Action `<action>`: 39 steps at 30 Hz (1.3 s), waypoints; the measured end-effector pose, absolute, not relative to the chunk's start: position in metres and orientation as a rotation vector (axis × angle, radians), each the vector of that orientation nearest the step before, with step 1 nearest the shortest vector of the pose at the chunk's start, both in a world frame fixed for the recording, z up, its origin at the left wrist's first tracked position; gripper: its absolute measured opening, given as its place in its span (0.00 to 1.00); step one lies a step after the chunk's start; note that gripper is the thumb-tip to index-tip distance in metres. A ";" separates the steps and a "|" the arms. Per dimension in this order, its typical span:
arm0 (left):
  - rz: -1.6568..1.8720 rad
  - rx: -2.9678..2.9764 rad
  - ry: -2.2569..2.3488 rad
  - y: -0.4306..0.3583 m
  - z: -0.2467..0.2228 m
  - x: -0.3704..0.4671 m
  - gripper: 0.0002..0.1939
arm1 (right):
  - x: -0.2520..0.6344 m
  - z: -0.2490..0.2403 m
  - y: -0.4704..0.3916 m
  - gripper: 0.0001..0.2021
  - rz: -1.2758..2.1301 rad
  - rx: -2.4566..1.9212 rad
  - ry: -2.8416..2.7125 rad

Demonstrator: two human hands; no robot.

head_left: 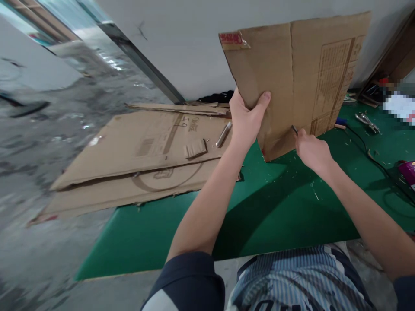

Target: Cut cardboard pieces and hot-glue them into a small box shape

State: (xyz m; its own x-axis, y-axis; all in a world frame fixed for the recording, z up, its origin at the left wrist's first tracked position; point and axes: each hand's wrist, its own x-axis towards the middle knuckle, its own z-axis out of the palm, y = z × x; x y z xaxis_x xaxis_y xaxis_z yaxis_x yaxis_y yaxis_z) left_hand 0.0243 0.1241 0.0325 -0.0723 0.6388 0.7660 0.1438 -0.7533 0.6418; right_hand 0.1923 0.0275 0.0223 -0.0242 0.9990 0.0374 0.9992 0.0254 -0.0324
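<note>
A creased cardboard sheet [275, 65], with printed text and a strip of red tape at one corner, stands tilted above the green table. Its left edge is gripped by my left hand [248, 114], the thumb lying on the near face and the fingers behind. My right hand [311, 149] is closed around a thin tool [294, 129]. Only the tool's dark, narrow tip shows, up against the lower part of the sheet near the crease; my fingers hide the rest, so its exact kind is unclear.
Flattened cardboard pieces [139, 147] lie stacked to the left, overhanging the green table [136, 242]. A small cardboard scrap [195, 149] and a silvery stick-like item [223, 134] rest on them. At right are a clear-and-metal item [367, 122], a black cord [372, 157] and a purple object [407, 172].
</note>
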 end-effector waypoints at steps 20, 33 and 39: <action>1.899 1.852 0.876 0.125 0.032 0.023 0.24 | 0.193 -0.013 0.026 0.18 -0.100 -2.198 -2.120; 1.888 1.829 0.883 0.128 0.027 0.023 0.25 | 0.194 -0.025 0.025 0.16 -0.014 -2.199 -2.105; 1.887 1.818 0.877 0.124 0.028 0.025 0.24 | 0.196 -0.025 0.024 0.17 -0.058 -2.175 -2.128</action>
